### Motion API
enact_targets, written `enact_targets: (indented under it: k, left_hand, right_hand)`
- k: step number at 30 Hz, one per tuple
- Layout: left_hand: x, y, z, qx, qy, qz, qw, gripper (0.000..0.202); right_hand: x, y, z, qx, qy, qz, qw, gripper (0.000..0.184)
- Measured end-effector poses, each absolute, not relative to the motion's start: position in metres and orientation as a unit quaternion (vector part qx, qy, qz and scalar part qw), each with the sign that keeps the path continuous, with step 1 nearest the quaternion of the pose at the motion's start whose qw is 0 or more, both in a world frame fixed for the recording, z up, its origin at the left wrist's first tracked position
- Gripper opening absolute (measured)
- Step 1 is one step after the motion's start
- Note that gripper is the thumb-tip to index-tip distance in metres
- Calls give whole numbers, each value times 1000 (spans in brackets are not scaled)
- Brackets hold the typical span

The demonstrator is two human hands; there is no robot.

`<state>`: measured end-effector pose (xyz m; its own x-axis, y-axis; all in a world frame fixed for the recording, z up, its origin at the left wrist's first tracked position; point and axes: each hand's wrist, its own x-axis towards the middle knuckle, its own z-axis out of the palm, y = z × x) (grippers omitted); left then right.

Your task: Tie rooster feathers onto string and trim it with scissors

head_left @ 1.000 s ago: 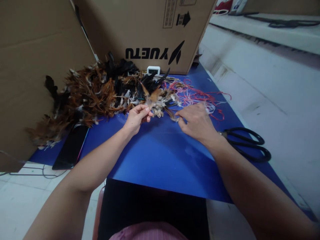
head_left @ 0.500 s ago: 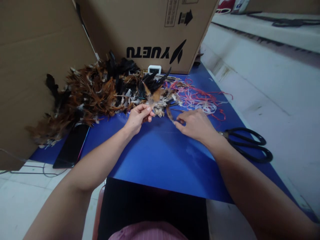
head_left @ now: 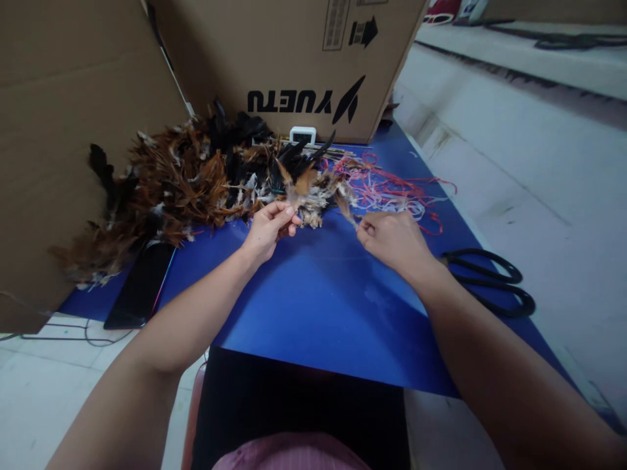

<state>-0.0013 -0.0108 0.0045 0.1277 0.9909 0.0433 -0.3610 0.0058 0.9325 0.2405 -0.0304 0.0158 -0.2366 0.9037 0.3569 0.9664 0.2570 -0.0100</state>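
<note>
My left hand is closed in a pinch on a small bunch of brown and white feathers, held just above the blue sheet. To its right, my right hand pinches a single brown feather by its quill, its tip pointing toward the bunch. A large heap of brown and black feathers lies behind my left hand. A tangle of red and white strings lies behind my right hand.
Black scissors lie at the sheet's right edge. A dark phone rests at the left edge. Cardboard boxes stand at the back and left, with a small white device against the back box.
My right hand has lifted a single brown feather off the sheet and drawn it up and a little right. My left hand has stayed in place with its bunch.
</note>
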Motion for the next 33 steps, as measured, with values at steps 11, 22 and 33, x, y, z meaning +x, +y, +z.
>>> enact_targets:
  k: [11,22,33]
  left_hand:
    - [-9,-6,8,423,358,576,600,27]
    - [-15,-2,12,405,354,597,595,26]
    - [-20,4,5,393,358,610,587,21]
  right_hand:
    - [247,-26,12,-636,-743,-154,142,23]
    - [235,-33,20,-592,-744,-168,260,37]
    - [214,-37,-8,-487,-809,-126,304,21]
